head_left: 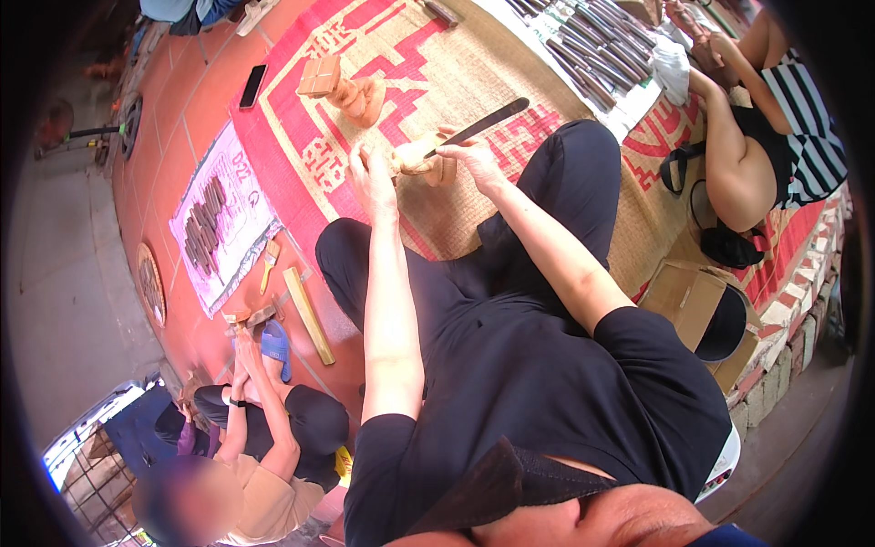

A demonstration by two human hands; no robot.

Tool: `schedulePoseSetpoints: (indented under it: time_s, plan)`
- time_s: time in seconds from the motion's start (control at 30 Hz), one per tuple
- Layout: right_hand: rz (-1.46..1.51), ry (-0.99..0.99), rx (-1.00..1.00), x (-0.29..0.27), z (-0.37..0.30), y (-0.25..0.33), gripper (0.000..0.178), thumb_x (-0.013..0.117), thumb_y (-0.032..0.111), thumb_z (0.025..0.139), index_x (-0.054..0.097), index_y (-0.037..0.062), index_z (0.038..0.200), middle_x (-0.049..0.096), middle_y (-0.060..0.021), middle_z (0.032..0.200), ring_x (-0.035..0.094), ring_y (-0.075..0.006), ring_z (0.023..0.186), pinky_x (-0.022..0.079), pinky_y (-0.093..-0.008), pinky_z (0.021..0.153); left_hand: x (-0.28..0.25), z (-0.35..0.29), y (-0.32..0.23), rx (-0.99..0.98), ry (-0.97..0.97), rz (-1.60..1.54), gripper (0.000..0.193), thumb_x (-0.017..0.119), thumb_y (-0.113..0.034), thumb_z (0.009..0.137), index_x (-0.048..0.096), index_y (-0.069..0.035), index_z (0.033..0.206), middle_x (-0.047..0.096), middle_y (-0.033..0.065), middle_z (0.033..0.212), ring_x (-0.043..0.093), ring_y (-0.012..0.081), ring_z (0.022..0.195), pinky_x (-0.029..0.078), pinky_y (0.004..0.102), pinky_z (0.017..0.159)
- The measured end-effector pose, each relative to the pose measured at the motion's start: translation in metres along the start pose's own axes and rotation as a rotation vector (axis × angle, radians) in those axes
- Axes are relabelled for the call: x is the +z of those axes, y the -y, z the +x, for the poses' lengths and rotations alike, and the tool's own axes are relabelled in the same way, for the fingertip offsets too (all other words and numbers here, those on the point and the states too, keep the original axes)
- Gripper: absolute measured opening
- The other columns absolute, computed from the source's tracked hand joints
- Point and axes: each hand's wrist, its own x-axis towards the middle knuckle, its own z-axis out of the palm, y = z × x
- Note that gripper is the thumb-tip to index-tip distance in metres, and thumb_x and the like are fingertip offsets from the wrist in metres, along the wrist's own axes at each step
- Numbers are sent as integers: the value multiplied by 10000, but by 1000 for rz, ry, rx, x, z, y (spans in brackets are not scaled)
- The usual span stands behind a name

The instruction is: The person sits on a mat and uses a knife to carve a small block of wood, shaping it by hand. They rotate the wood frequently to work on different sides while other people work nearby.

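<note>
My left hand (pixel 372 184) is closed on the left end of a small pale wood carving (pixel 416 164) held above the mat between my knees. Its fingers wrap round the wood, so that end is partly hidden. My right hand (pixel 474 162) is closed at the carving's right side, gripping a long, dark, flat tool (pixel 489 120) with a rounded end that points away to the upper right. Whether it is a file or a knife I cannot tell. Just beyond my left hand, a larger wood carving (pixel 357 98) with a square block end rests on the mat.
Many chisels (pixel 592 55) lie on white cloth at the far right, beside a person in stripes (pixel 811 128). Leftward are a phone (pixel 253 87), chisels on a pink sheet (pixel 205 223), a brush (pixel 269 266), a wooden bar (pixel 308 314) and another seated person (pixel 264 456). A cardboard box (pixel 676 296) stands right.
</note>
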Motion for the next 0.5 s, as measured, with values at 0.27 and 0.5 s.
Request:
schedulePoseSetpoints:
  time_s: [0.27, 0.5]
  plan:
    - [44, -51, -33, -5, 8, -8, 306, 697, 62, 777, 672, 4, 1076, 675, -88, 1053, 600, -161, 1020, 401, -296, 972, -2, 9, 11, -72, 48, -6, 518, 533, -388, 876, 516, -22, 1242, 500, 215, 1150, 493, 351, 1121, 369, 415, 970]
    - [15, 39, -48, 0, 4, 1, 249, 703, 75, 768, 701, 16, 1009, 682, -76, 1062, 613, -166, 986, 390, -307, 979, -7, 6, 4, -111, 51, -216, 477, 534, -361, 875, 529, -13, 1201, 506, 209, 1119, 506, 335, 1059, 379, 404, 953]
